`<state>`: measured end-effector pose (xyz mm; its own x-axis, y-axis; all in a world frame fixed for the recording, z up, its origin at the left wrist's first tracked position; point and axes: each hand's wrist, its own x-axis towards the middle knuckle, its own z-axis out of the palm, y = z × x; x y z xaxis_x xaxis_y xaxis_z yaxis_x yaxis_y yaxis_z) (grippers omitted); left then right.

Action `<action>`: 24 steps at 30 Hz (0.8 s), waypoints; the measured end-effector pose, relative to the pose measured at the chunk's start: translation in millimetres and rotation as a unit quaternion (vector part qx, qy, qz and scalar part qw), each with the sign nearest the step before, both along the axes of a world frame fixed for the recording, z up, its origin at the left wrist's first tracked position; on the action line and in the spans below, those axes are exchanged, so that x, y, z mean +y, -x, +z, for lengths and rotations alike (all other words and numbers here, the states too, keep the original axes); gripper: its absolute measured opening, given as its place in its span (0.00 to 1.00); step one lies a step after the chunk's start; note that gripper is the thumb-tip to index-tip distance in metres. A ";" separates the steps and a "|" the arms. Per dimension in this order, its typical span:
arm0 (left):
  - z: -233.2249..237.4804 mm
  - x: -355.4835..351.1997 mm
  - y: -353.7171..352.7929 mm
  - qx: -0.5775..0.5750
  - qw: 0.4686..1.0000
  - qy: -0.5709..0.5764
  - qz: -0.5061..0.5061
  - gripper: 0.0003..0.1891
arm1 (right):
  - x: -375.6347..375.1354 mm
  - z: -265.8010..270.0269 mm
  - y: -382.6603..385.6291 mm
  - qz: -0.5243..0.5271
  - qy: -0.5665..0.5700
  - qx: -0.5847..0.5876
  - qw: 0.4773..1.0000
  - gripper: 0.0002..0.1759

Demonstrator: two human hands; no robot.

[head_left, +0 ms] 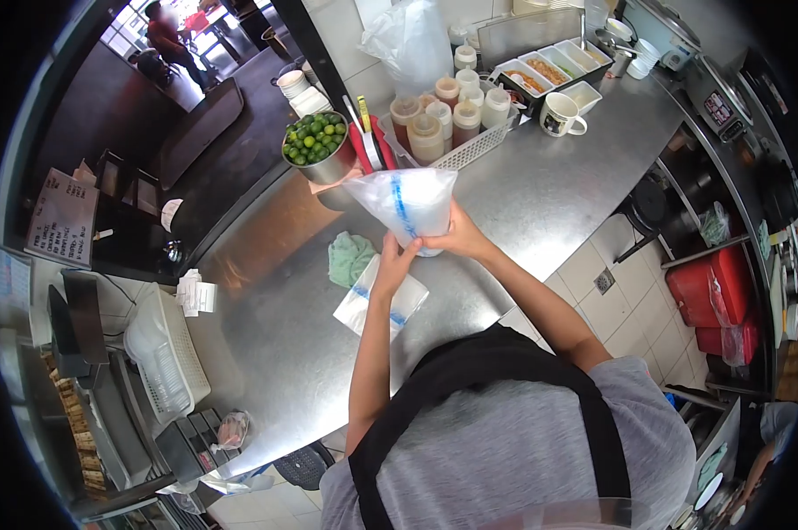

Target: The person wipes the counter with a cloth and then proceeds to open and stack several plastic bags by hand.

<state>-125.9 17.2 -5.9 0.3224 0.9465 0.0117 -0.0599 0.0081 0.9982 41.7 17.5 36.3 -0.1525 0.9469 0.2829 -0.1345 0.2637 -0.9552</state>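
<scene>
A translucent plastic bag [405, 201] with a blue printed stripe is held up over the steel counter, bulging around something white inside. My right hand [456, 234] wraps around its right side near the bottom. With fingers closed on the lower front of the bag, my left hand [395, 264] meets the right thumb. Below my left wrist lies a flat stack of white plastic bags [382, 294] with blue stripes. Beside it is a crumpled green cloth [350, 259].
A metal bowl of limes [314, 141] and a basket of sauce bottles [456, 152] stand at the counter's back. To the right are a mug [560, 116] and topping containers [554, 66]. A white plastic basket [171, 353] sits left. Another person [171, 44] is far beyond the ledge.
</scene>
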 end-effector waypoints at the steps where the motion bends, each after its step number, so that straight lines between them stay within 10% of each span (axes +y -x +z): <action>1: 5.8 -1.6 4.7 0.136 0.986 -0.092 0.013 0.25 | 3.1 -7.2 0.2 -0.005 -0.001 -0.011 1.000 0.51; 4: 46.2 -26.1 22.2 0.514 0.824 -0.238 0.027 0.21 | 2.9 -18.6 -2.6 -0.013 0.007 -0.054 0.998 0.51; 8: -2.1 -12.3 90.3 0.522 0.752 -0.303 0.266 0.15 | 3.0 -19.5 -2.0 -0.021 0.024 -0.073 0.997 0.51; 17: 38.8 -22.3 102.4 0.465 0.801 -0.286 0.245 0.11 | -6.9 -6.0 -17.1 0.039 0.057 -0.090 0.994 0.53; 20: 44.7 -58.9 109.0 0.509 0.835 -0.209 -0.004 0.12 | -21.2 -3.5 -25.7 0.018 0.022 -0.134 0.991 0.54; 24: -0.2 -74.0 125.4 0.451 0.874 -0.182 0.004 0.09 | -46.2 13.4 -36.9 0.005 0.041 -0.178 0.983 0.52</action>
<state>-251.3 -56.8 -6.1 0.3489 0.9354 0.0575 0.7544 -0.3167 0.5749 78.6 -28.7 49.7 -0.2380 0.9621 0.1329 0.2109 0.1848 -0.9599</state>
